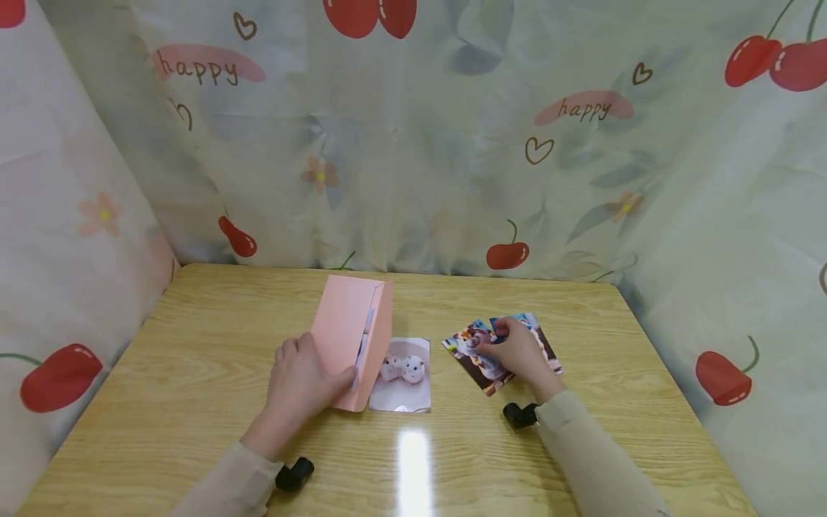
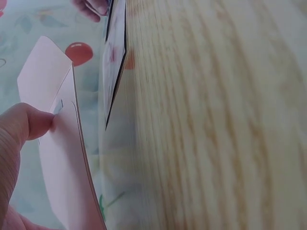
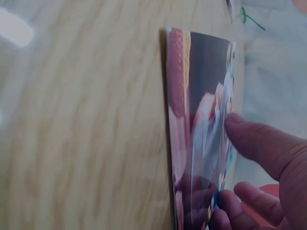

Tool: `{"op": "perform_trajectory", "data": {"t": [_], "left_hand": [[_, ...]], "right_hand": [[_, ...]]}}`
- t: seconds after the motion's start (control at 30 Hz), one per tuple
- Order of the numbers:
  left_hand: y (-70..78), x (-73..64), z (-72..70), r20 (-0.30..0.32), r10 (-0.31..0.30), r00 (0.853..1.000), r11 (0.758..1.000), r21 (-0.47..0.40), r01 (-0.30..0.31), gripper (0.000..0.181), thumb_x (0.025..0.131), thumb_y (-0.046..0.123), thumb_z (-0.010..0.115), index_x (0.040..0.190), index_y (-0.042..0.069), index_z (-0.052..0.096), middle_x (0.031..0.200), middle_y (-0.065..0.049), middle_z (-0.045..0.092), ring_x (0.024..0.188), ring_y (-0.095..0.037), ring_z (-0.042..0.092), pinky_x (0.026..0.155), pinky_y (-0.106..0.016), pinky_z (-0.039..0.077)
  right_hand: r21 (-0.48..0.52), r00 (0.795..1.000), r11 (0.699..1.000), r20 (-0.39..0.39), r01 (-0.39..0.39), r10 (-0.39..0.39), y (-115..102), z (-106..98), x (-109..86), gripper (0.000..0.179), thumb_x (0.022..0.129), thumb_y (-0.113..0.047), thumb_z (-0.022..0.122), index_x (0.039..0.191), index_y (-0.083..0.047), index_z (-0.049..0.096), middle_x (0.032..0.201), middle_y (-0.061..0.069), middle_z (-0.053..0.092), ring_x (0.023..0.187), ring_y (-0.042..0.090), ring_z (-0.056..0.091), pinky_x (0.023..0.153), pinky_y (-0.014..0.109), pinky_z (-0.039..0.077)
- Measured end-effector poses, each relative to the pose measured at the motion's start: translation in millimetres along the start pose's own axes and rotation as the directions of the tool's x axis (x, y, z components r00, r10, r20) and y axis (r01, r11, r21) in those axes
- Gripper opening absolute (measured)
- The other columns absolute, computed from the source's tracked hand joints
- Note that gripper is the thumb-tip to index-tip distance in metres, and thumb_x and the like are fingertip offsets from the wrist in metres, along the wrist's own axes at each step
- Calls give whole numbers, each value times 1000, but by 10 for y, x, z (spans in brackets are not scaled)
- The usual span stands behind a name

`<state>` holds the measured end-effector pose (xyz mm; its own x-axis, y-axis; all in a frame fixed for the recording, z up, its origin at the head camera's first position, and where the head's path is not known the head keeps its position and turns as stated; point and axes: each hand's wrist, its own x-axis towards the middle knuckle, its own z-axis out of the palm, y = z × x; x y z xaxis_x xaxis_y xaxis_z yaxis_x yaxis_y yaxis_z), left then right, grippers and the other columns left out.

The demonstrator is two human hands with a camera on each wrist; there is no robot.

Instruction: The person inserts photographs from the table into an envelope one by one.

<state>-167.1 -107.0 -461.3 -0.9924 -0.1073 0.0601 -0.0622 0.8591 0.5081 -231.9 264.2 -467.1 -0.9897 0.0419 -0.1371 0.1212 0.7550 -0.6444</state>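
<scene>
My left hand (image 1: 301, 373) grips a pink envelope (image 1: 342, 309), thumb on its open flap side, fingers on the far face. The envelope stands tilted, raised off the table on its edge, and pale paper edges show in its slit. Just to its right, a photo print (image 1: 400, 395) of two round white spotted shapes lies on the table, partly behind the envelope. Over on the right, my right hand (image 1: 520, 352) rests its thumb (image 3: 249, 136) and fingertips on glossy colourful photo prints (image 1: 487, 377), which overlap beneath it. Part of the prints is hidden by the hand.
The wooden table (image 1: 213, 337) reaches back to a hanging curtain (image 1: 413, 201) printed with cherries, hearts and flowers. More of the curtain hangs at both sides. A black wrist camera (image 1: 295, 474) sits by the left cuff, another black camera (image 1: 520, 415) by the right.
</scene>
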Motion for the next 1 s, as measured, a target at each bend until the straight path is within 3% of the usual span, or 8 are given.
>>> {"op": "perform_trajectory", "data": {"t": [0.4,0.73,1.0], "left_hand": [[19,11,16,14,-4,1000,1000,-14,4,94,69,58,71,128,-10,42,118,-26,44,106,-37,42,85,-49,41],[21,-4,12,14,-2,1000,1000,-16,2,96,70,58,71,129,-11,41,120,-28,43,107,-38,42,87,-50,40],[7,-10,19,24,-12,1000,1000,-25,12,95,69,57,72,129,-11,42,120,-28,43,107,-38,41,87,-50,40]], "right_hand": [[-30,1000,999,11,-17,17,-45,-21,15,66,81,-31,78,133,-2,49,116,18,55,98,30,53,81,43,45],[-57,1000,998,2,-11,12,-45,-9,42,70,82,-31,76,136,2,46,129,24,50,110,34,51,89,48,44],[-22,999,999,-35,24,-24,-35,-29,52,42,91,-23,66,126,-2,56,109,16,59,92,27,56,76,41,46]]}}
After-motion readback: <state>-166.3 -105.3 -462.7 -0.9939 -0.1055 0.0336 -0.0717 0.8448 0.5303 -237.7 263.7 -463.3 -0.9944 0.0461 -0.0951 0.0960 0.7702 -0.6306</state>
